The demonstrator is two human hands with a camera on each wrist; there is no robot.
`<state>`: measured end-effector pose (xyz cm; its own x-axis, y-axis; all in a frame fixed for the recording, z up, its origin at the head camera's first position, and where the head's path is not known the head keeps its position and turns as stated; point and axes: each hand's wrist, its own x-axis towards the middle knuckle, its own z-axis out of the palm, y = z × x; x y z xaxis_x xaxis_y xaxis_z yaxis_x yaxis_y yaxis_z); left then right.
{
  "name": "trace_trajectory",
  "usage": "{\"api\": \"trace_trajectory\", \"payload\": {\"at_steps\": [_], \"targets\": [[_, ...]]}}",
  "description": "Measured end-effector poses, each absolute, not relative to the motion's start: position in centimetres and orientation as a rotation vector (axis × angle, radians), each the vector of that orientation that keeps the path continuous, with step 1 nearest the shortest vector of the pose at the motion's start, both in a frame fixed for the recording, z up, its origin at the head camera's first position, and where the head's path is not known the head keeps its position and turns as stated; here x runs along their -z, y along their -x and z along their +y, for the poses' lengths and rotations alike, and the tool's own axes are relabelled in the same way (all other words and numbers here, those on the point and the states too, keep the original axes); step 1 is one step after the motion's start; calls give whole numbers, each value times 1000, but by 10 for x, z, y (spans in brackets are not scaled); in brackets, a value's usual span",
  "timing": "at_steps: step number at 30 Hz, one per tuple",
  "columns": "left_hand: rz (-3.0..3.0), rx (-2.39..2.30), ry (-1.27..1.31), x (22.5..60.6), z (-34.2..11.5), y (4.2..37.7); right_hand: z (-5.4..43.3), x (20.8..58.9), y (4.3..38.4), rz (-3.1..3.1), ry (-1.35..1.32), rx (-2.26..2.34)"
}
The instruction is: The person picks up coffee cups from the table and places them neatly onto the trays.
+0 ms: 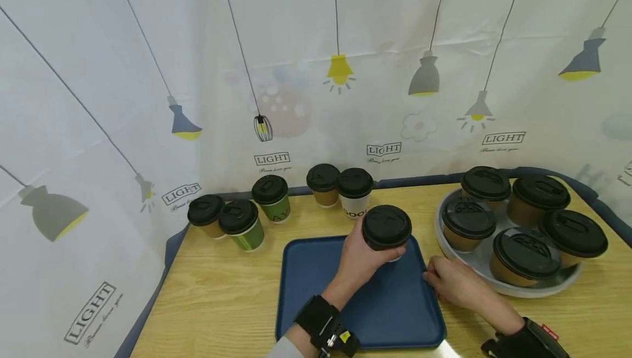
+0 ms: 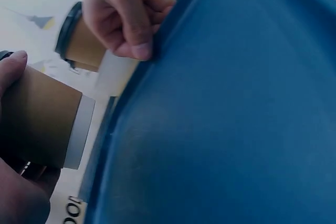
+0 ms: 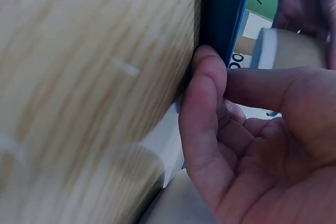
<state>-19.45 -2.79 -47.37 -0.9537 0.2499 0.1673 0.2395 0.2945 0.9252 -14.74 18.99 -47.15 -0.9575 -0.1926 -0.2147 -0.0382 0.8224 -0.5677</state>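
The person's left grip (image 1: 362, 259) is holding a brown paper cup with a black plastic lid (image 1: 387, 227), fingers and thumb curled round it, above a blue rectangular tray (image 1: 390, 314). The right grip (image 1: 456, 281) is pinching that tray's right edge. Just beyond the left grip, a white paper cup with a black lid (image 1: 354, 205) is showing "GOO", any further letters being hidden from me. Farther to that grip's left, a green paper cup with a black lid (image 1: 277, 210) is bearing "AY". Beyond both grips, a pale printed cloth (image 1: 306, 23) is repeating "LIGHT" over tiny script.
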Motion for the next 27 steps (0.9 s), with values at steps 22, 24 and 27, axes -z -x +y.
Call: {"api": "trace_trajectory", "payload": {"at_steps": [22, 24, 27], "targets": [[2504, -1698, -480, 500, -8, 204, 190, 472, 148, 2758, 209, 861], [2483, -1710, -477, 501, -7, 205, 190, 472, 148, 2756, 199, 865], [2451, -1723, -473, 501, -8, 206, 190, 472, 147, 2756, 192, 869]]}}
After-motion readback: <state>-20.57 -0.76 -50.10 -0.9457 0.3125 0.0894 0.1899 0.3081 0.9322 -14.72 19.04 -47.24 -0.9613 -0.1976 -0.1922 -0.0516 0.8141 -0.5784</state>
